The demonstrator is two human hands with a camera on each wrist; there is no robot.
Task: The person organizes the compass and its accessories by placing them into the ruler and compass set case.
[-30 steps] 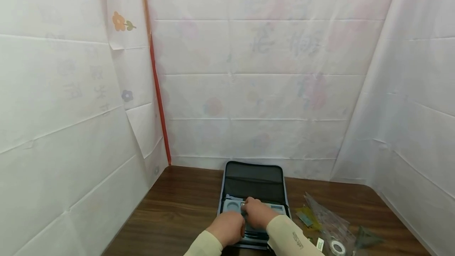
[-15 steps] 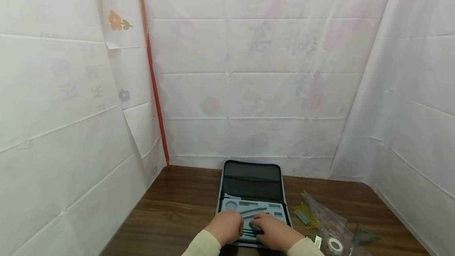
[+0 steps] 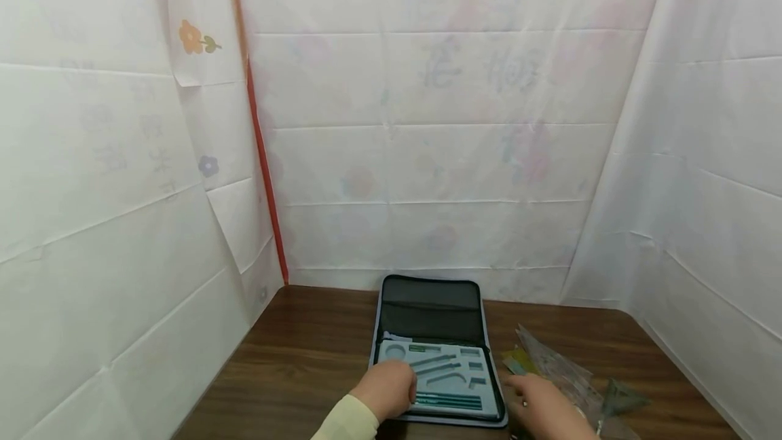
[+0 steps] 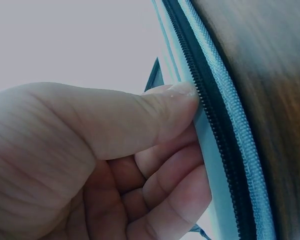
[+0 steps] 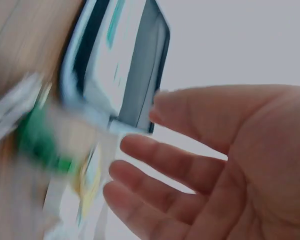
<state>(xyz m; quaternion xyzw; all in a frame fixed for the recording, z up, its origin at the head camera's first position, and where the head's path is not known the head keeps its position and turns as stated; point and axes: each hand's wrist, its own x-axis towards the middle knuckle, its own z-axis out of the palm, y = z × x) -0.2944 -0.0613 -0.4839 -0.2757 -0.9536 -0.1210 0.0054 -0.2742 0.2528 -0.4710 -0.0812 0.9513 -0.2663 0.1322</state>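
Note:
A zip case (image 3: pixel 430 324) lies unfolded on the table, with its dark lid at the back. Its pale blue-grey moulded tray (image 3: pixel 453 350) has slots of several shapes. Slim dark green lengths (image 3: pixel 449 400) lie in the front slot; whether they are tools or bare grooves is unclear. My left hand (image 3: pixel 387 386) rests at the tray's left front, fingers loosely curled, with its thumb against the edge by the zipper (image 4: pixel 215 120); I see nothing held. Beside the case's right side is my right hand (image 3: pixel 540 406), its fingers (image 5: pixel 160 155) apart with nothing between them.
Clear plastic bags (image 3: pixel 556 358) and a yellow packet (image 3: pixel 519 361) lie on the table to the right. A grey-green triangular piece (image 3: pixel 623 397) sits farther right. Close to my right hand is a blurred green item (image 5: pixel 37 135). White cloth walls surround the table.
My right hand has moved from the tray rightward, off the case to the bags and small items. This uncovers more of the tray's slots. My left hand stays near the tray's left front.

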